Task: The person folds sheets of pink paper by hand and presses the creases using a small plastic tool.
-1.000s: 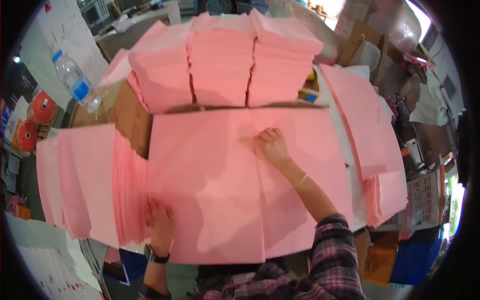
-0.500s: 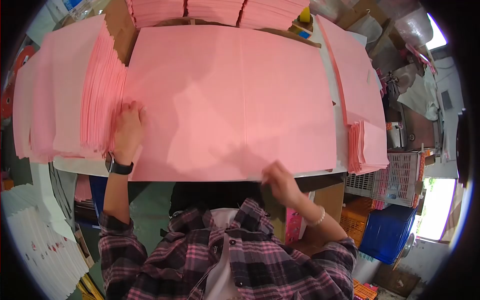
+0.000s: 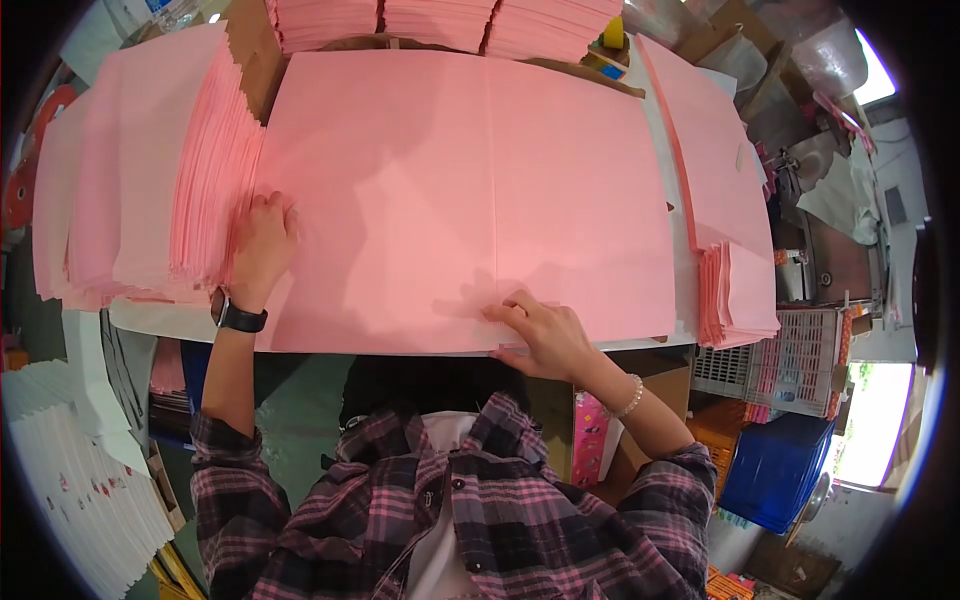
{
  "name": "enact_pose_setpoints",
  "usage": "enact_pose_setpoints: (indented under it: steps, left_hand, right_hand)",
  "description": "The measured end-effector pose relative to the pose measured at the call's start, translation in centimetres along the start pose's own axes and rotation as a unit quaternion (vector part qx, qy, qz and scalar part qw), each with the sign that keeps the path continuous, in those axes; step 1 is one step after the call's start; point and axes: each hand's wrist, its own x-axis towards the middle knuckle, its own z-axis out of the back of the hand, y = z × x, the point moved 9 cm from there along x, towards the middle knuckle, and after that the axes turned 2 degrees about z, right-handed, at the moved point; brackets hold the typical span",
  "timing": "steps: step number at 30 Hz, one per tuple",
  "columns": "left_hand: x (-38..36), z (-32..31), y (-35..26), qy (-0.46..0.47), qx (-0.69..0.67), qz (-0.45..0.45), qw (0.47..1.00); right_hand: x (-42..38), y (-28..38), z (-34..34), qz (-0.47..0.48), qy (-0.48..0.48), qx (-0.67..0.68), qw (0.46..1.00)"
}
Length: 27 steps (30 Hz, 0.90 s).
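Note:
A large pink paper sheet (image 3: 400, 140) with a crease down its middle lies flat before me, reaching the table's front edge. My left hand (image 3: 264, 245), with a dark watch at the wrist, rests open on its left margin, fingertips beside a tall stack of folded pink sheets (image 3: 215, 170). At the front edge, right of the crease, is my right hand (image 3: 545, 335), wearing a beaded bracelet. Its fingers are spread over the paper and the thumb is apart from them, right at the edge.
More pink stacks (image 3: 430, 22) stand along the back. To the right lie a flat pink pile (image 3: 700, 150) and a small folded bundle (image 3: 740, 295). Beyond the table are a white plastic crate (image 3: 795, 360) and a blue bin (image 3: 775, 470). White sheets (image 3: 80, 480) are piled lower left.
My right hand has moved up and slightly left, from in front of the table edge onto the sheet's front edge, its fingers spreading. My left hand has stayed almost in place.

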Motion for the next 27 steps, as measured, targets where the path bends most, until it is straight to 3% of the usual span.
enact_pose_setpoints:
  steps: [3,7,10,11,13,14,16,17,19,20,21,23,25,26,27]
  left_hand:
    - [0.0,0.1,-0.1,-0.022,0.011,-0.019,1.0]
    - [-0.3,-0.8,0.6,0.063,0.047,0.052,0.996]
    - [-2.7,1.1,-3.9,-0.016,-0.016,-0.112,0.993]
    - [-3.0,2.3,-4.5,-0.021,-0.012,-0.113,0.993]
    - [-6.2,2.0,-8.9,0.163,-0.064,-0.339,0.924]
    - [-6.8,2.2,-8.9,0.162,-0.062,-0.34,0.924]
    - [-9.5,1.4,-10.0,0.299,-0.165,-0.403,0.849]
    - [-9.6,1.3,-9.9,0.298,-0.162,-0.406,0.849]
    - [-9.1,-0.2,-8.7,0.389,-0.32,-0.293,0.812]
    - [-8.9,-1.2,-7.9,0.429,-0.392,-0.232,0.78]
    - [-9.2,-3.3,-6.2,0.429,-0.387,-0.238,0.781]
    - [-8.6,-6.0,-0.2,0.38,-0.615,-0.133,0.678]
    - [-6.1,-9.2,4.0,0.31,-0.795,-0.018,0.521]
    - [-5.2,-11.5,6.8,0.268,-0.863,0.041,0.427]
    - [-4.7,-10.4,5.6,0.273,-0.86,0.033,0.43]
  right_hand:
    - [-0.1,0.0,0.0,0.023,-0.007,-0.009,1.0]
    - [-0.9,1.0,-1.1,0.137,-0.026,-0.038,0.99]
    - [-1.2,2.6,1.7,0.141,-0.016,0.016,0.99]
    - [-2.0,3.0,2.3,0.145,-0.021,0.014,0.989]
    - [-4.1,3.1,2.7,0.102,0.032,0.165,0.981]
    - [-4.7,3.5,3.9,0.104,0.029,0.165,0.98]
    - [-6.1,4.1,4.2,0.028,0.147,0.426,0.892]
    - [-6.4,3.8,5.2,0.029,0.143,0.426,0.893]
    - [-6.1,1.0,8.5,-0.028,0.029,0.527,0.849]
    - [-6.1,-1.2,9.5,-0.112,-0.016,0.556,0.823]
    - [-6.0,-3.4,10.4,-0.194,-0.062,0.579,0.789]
    - [-3.1,-6.2,13.1,-0.306,-0.284,0.581,0.699]
    - [1.4,-10.8,14.7,-0.291,-0.295,0.512,0.753]
    - [4.6,-13.4,14.2,-0.278,-0.255,0.553,0.743]
    - [7.1,-15.5,13.2,-0.263,-0.213,0.592,0.731]
